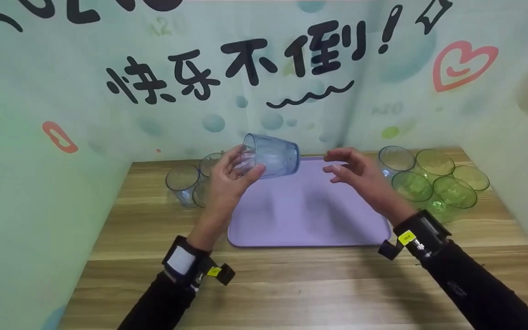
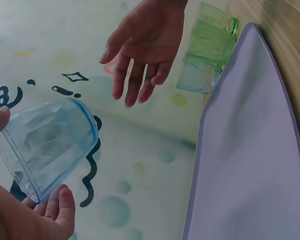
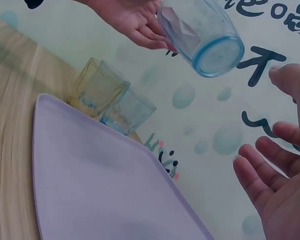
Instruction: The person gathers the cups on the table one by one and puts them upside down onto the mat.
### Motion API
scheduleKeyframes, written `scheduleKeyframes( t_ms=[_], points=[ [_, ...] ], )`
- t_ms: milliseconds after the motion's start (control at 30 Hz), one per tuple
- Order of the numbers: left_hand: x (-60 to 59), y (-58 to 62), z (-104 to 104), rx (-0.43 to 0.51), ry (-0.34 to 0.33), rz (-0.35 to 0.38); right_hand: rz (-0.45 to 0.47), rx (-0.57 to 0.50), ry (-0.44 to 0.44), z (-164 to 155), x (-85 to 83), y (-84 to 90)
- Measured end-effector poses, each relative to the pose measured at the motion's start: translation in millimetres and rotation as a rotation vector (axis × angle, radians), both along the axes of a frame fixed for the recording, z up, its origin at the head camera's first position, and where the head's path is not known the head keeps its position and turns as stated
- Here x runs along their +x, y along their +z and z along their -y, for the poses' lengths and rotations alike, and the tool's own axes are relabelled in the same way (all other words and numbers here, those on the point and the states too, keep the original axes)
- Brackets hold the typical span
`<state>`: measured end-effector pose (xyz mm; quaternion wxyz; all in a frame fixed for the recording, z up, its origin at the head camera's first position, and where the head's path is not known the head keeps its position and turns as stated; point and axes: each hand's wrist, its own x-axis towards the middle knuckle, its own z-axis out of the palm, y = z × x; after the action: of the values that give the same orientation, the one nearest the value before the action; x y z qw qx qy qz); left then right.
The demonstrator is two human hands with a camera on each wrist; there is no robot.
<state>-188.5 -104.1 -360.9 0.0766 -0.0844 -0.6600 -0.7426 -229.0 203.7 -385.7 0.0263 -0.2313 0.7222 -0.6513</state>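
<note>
My left hand (image 1: pixel 225 185) grips a clear blue drinking glass (image 1: pixel 277 158) by its mouth end, above the far part of a purple tray (image 1: pixel 310 224). The glass lies tipped on its side in the air, rim to the left and base to the right. In the right wrist view, the glass base (image 3: pixel 220 55) faces toward my right hand (image 3: pixel 285 185). That right hand (image 1: pixel 360 178) is held over the tray's right side, apart from the glass, fingers loosely bent with nothing between them. The left wrist view also shows the glass (image 2: pixel 50 145) between left thumb and fingers.
Several glasses stand right of the tray, among them a blue glass (image 1: pixel 397 159) and a green glass (image 1: pixel 412 187). Left of it are more, including a blue glass (image 1: pixel 182 179) and a yellowish glass (image 3: pixel 97 90). A printed backdrop (image 1: pixel 190 123) rises behind the wooden table (image 1: pixel 291 284).
</note>
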Motion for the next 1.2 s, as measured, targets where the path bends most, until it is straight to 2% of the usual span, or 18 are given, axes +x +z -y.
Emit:
scheduleKeyframes(
  t_ms=[233,467,600,800,1000,1100,1200],
  points=[
    [5.1,-6.1,-8.0,0.038,-0.027,0.03,-0.015,-0.013,0.045,12.4,3.7,4.8],
    [7.1,-12.1,-18.3,0.108,-0.066,0.059,0.011,-0.12,0.073,19.9,6.3,5.7],
    [10.7,-14.6,-26.7,0.151,-0.107,0.101,0.012,-0.119,0.079,21.6,10.0,6.5],
    [14.3,-19.7,-36.7,0.197,-0.158,0.106,0.007,-0.128,0.118,21.7,14.0,6.0],
    [15.2,-21.8,-43.2,0.279,-0.205,0.135,0.02,-0.089,0.113,19.9,18.8,6.4],
    [16.3,-22.6,-42.4,0.275,-0.241,0.148,0.024,-0.099,0.105,18.3,20.9,5.6],
    [16.6,-24.3,-38.8,0.22,-0.284,0.151,0.019,-0.117,0.098,17.1,21.8,4.3]
  ],
)
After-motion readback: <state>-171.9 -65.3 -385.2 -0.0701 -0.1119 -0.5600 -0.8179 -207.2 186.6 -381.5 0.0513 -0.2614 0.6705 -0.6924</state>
